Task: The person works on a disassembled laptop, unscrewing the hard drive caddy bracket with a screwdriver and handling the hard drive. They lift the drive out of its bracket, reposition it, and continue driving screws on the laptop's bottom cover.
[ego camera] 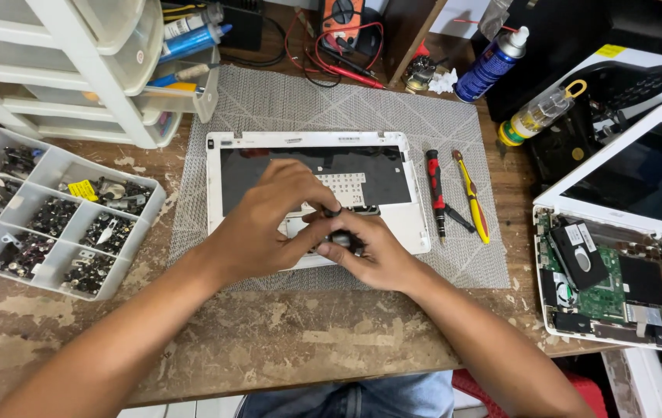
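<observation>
We are looking down at a scarred wooden workbench [269, 340] with a grey patterned mat [292, 108] spread over its middle. On the mat lies a white laptop palmrest shell [400, 224], face down, its dark inner panel toward us. Both hands meet over its lower edge. Our left hand [269, 217] arches over from the left, fingers curled and thumb pressed in toward the right; our right hand [369, 251] cups a small dark part [340, 238] between fingertips and thumb. Both seem to be pinching this same piece, though the fingers hide most of it and we cannot tell exactly what it is.

We judge the part light, stiff and easy to drop, best held by its edges with fingertips alone. The shell beneath is thin plastic, light but liable to flex or crack, so it wants gripping along its long sides, not at a corner.

Just right of the shell lie a red-and-black screwdriver [434, 190] and a yellow-handled tool [472, 197], close enough for the right wrist to knock. Further right sits an opened laptop base [617, 286] with its green board exposed, and a white lid [640, 170] leaning over it. A blue spray can [489, 66] and a clear bottle [536, 114] stand behind. To the left, a compartmented tray [145, 205] of screws sits near the left forearm, with white drawers [75, 70] behind.
</observation>
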